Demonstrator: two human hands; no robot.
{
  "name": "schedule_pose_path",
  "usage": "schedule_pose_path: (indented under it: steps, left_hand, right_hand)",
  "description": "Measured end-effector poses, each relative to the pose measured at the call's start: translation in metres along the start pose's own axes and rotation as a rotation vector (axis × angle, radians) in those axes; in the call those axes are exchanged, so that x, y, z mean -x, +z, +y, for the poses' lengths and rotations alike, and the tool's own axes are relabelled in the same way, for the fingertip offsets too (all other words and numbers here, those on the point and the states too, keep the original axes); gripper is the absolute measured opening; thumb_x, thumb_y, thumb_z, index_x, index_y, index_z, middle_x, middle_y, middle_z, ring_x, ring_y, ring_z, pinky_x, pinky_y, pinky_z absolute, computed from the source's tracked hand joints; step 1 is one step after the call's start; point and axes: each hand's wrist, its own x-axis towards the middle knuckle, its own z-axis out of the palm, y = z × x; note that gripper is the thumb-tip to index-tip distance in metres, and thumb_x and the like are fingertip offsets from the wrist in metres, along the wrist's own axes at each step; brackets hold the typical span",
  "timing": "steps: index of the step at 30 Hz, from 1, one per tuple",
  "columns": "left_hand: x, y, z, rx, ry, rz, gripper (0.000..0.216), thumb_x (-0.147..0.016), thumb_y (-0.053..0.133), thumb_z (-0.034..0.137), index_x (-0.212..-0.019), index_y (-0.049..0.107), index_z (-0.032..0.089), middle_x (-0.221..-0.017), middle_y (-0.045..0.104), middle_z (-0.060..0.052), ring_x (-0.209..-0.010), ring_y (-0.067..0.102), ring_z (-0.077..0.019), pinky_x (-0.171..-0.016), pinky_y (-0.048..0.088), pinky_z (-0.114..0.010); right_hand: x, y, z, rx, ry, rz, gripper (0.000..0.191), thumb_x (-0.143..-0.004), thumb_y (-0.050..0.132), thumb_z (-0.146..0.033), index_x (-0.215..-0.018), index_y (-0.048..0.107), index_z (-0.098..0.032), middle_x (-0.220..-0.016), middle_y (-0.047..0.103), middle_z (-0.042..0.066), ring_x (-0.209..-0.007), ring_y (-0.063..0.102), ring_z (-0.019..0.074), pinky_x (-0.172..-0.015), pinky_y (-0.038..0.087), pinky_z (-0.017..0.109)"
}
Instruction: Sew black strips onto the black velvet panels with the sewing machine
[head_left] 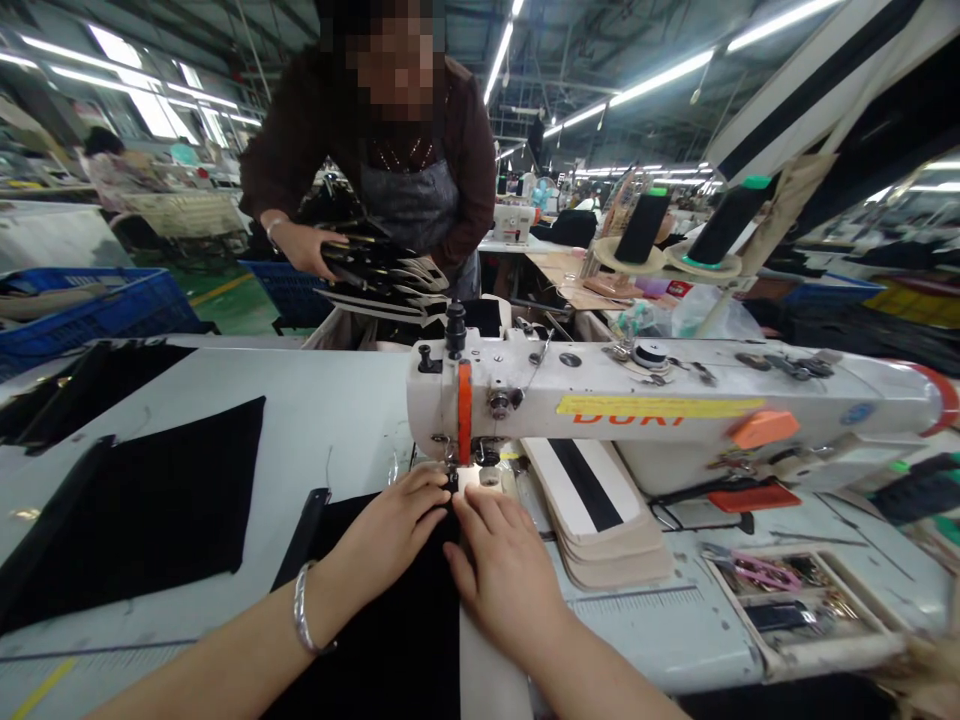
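Observation:
My left hand [401, 520], with a silver bangle at the wrist, lies on black fabric [390, 640], its fingertips beside the presser foot of a white sewing machine [525, 400]. Flat on a pale strip [484, 660] along the fabric's right edge rests my right hand [510, 565], fingers stretched toward the needle area. Both hands press from above, and the fingertips partly hide the fabric edge under the foot. Right of the needle is a stack of cream panels [600, 540], the top one bearing a black stripe.
Another black fabric piece [172, 500] lies on the left of the table. An open tray [817, 600] at right holds scissors and small metal parts. Across the table a person [427, 200] holds a bundle of pieces [390, 275]. Two black thread cones [645, 225] stand behind the machine.

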Motion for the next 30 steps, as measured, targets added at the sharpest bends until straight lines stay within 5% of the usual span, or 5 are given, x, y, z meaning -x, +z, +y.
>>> schedule_pose_path:
  steps: [5,10,14,22,30]
  left_hand:
    - [0.015,-0.013,0.005,-0.052,0.035,-0.047,0.030,-0.096,0.053,0.016,-0.125,0.063,0.017,-0.137,0.059,-0.011,-0.131,0.053,-0.0234,-0.113,0.043,-0.049]
    - [0.092,-0.030,0.029,-0.083,0.381,-0.180,0.062,-0.090,0.065,0.042,-0.146,0.044,0.025,-0.153,0.043,-0.007,-0.143,0.038,-0.0249,-0.117,0.035,-0.046]
    - [0.133,-0.030,0.045,-0.151,0.596,-0.112,0.048,-0.091,0.060,0.021,-0.139,0.053,0.022,-0.148,0.050,-0.005,-0.141,0.041,-0.0212,-0.122,0.021,-0.044]
    - [0.144,-0.015,0.065,-0.112,0.547,0.046,0.031,-0.095,0.049,0.016,-0.120,0.066,0.019,-0.127,0.068,-0.001,-0.132,0.051,-0.0198,-0.125,0.013,-0.047]
    - [0.143,-0.012,0.061,-0.113,0.578,0.063,0.025,-0.096,0.054,0.023,-0.117,0.067,0.023,-0.124,0.070,0.003,-0.127,0.055,-0.0163,-0.126,0.015,-0.043]
  right_hand:
    - [0.016,-0.005,-0.003,-0.001,-0.018,0.001,0.043,-0.091,0.062,-0.026,-0.132,0.054,-0.021,-0.132,0.059,0.007,-0.122,0.052,0.0281,-0.106,0.045,0.048]
    - [0.074,-0.010,-0.006,0.009,-0.259,0.098,0.038,-0.092,0.060,-0.031,-0.128,0.059,-0.018,-0.128,0.065,0.006,-0.115,0.060,0.0243,-0.101,0.054,0.041]
    - [0.111,-0.006,-0.010,0.063,-0.417,0.243,0.032,-0.096,0.054,-0.041,-0.115,0.066,-0.018,-0.114,0.072,0.004,-0.105,0.066,0.0202,-0.099,0.055,0.035]
    - [0.133,-0.009,-0.021,0.216,-0.484,0.266,0.022,-0.097,0.053,-0.016,-0.113,0.067,-0.020,-0.114,0.072,0.002,-0.105,0.068,0.0144,-0.102,0.052,0.030]
    - [0.144,0.039,-0.034,0.121,-0.266,0.624,0.017,-0.089,0.056,-0.010,-0.088,0.068,-0.023,-0.084,0.075,-0.002,-0.078,0.073,0.0159,-0.081,0.062,0.027]
